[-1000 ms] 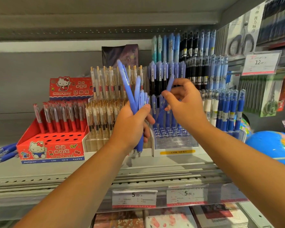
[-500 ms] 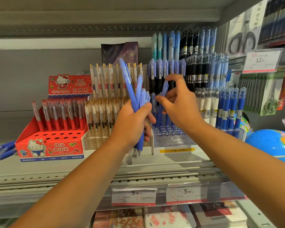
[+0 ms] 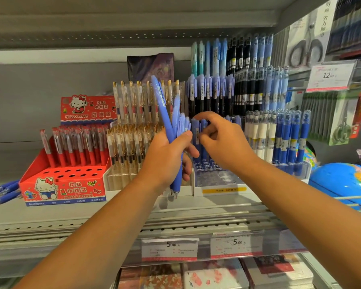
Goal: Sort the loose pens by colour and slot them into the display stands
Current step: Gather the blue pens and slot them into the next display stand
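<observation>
My left hand [image 3: 167, 163] grips a bundle of periwinkle pens [image 3: 173, 122] upright; my right hand [image 3: 223, 142] pinches one pen [image 3: 197, 132] by its top at the clear stand [image 3: 217, 180]; I should keep it vertical and seat its tip in an empty hole among matching blues.

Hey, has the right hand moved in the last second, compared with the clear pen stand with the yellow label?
Yes. The right hand has dropped lower, toward the clear stand, bringing its blue pen down among the slotted ones.

Globe [image 3: 342, 181] half off-frame; price tag [image 3: 169, 249] print illegible
</observation>
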Motion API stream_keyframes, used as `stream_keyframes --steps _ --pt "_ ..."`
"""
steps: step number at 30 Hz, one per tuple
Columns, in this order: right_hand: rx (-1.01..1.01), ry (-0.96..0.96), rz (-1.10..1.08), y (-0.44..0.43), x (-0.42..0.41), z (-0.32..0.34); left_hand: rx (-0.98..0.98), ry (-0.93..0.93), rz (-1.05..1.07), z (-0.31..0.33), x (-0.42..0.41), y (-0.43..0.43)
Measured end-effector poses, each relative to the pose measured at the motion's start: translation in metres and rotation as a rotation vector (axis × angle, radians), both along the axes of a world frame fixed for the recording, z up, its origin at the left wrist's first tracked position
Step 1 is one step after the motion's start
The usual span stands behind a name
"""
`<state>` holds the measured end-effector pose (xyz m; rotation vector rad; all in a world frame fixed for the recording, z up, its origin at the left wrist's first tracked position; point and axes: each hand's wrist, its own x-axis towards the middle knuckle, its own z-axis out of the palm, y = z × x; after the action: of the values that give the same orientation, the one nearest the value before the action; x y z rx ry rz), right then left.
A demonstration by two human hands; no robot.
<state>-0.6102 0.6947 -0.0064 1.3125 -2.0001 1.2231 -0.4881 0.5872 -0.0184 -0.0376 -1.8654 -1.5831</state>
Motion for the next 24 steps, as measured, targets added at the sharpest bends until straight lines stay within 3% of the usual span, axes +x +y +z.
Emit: stream_keyframes --steps 2,4,9,16,24 --pt "-0.058 0.07 -0.061 0.002 0.004 0.002 -0.008 0.001 -0.031 0.0 0.001 0.0" --pt "-0.151 0.053 0.011 0.003 0.011 0.003 -0.026 -0.002 -0.05 0.0 0.001 0.0" --pt "-0.161 -0.38 0.595 0.011 0.022 0.009 -0.041 0.02 -0.054 0.0 0.001 0.0" --pt "-0.173 -0.518 0.603 0.013 0.017 0.009 0.01 -0.009 -0.084 0.001 0.003 0.005" --pt "-0.348 -0.656 0.557 0.013 0.015 0.013 0.085 -0.041 -0.055 0.004 0.003 0.007"
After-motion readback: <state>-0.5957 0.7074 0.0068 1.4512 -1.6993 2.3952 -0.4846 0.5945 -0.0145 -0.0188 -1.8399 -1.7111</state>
